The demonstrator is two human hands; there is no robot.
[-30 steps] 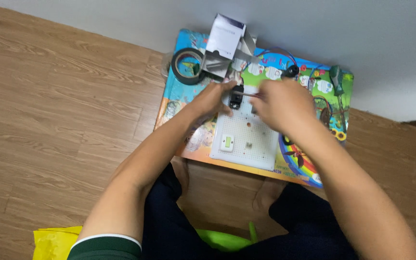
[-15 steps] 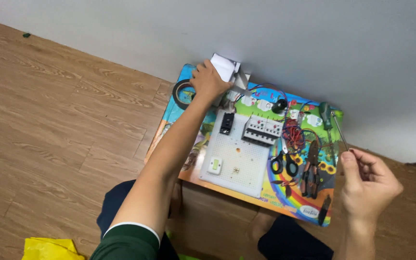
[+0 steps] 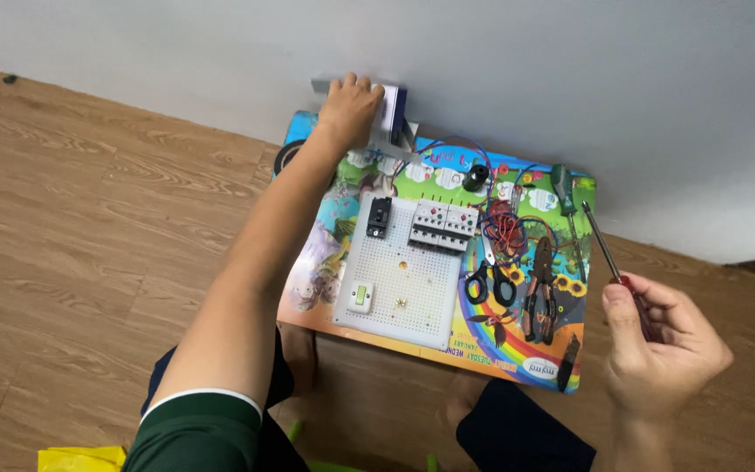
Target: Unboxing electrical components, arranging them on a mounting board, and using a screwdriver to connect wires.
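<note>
Two hands are at work, well apart. At the far left the left arm reaches out across the mat (image 3: 325, 253) to the wall. There the left hand (image 3: 349, 109) lies on a small box (image 3: 392, 109), fingers curled over its top edge. Whether it truly grips the box or only rests on it cannot be told. A tape roll (image 3: 287, 156) peeks out just beside the wrist.

In the middle of the mat sits a white panel (image 3: 412, 280). It carries a switch (image 3: 361, 296), a black breaker (image 3: 379, 217) and a row of breakers (image 3: 443, 225). To the right lie tangled wires (image 3: 504, 229), scissors (image 3: 489, 278), pliers (image 3: 541, 297) and a green screwdriver (image 3: 565, 188).

At the far right, off the mat's edge, the right hand (image 3: 661, 345) is closed around the handle of a red screwdriver (image 3: 600, 238). Its long axis runs steeply from the fist at lower right up to the left. The tip points towards the wall and ends near the green screwdriver, above the mat's right edge, touching nothing on the panel.

This looks like a fetching step: the tool is held ready to one side while the left hand deals with the box. Any work on the panel would call for swinging the tip round and down to the left, since it now aims away from the breakers.
</note>
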